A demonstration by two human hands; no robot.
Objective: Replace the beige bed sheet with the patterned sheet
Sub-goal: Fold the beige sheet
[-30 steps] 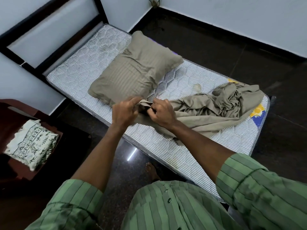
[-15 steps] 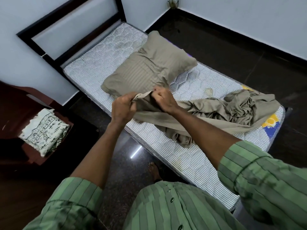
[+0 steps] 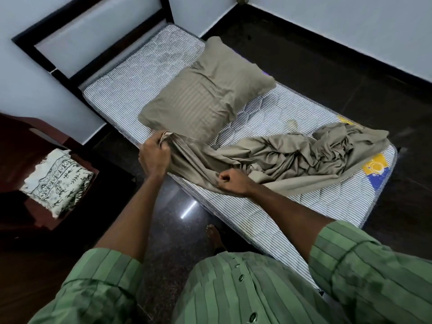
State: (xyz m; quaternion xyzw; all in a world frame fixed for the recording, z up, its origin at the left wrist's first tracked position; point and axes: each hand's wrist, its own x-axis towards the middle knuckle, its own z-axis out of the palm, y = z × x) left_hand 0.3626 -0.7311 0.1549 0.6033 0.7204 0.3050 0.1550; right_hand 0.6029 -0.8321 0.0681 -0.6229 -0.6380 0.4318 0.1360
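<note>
- The left hand [image 3: 154, 157] and right hand [image 3: 233, 183], together a second ago, now grip the beige sheet's [image 3: 292, 157] edge apart, stretching it.
- Stripping is nearly finished; the patterned sheet [image 3: 56, 181] waits folded on the left chair [image 3: 14, 141].

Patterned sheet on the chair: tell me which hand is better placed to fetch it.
Left. The left hand is nearer the patterned sheet on the chair at the person's left; the right hand is farther away. Both grip the beige sheet.

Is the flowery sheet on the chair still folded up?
Folded. The patterned sheet lies as a neat stacked bundle on the red chair, apart from both hands, which hold the beige sheet.
</note>
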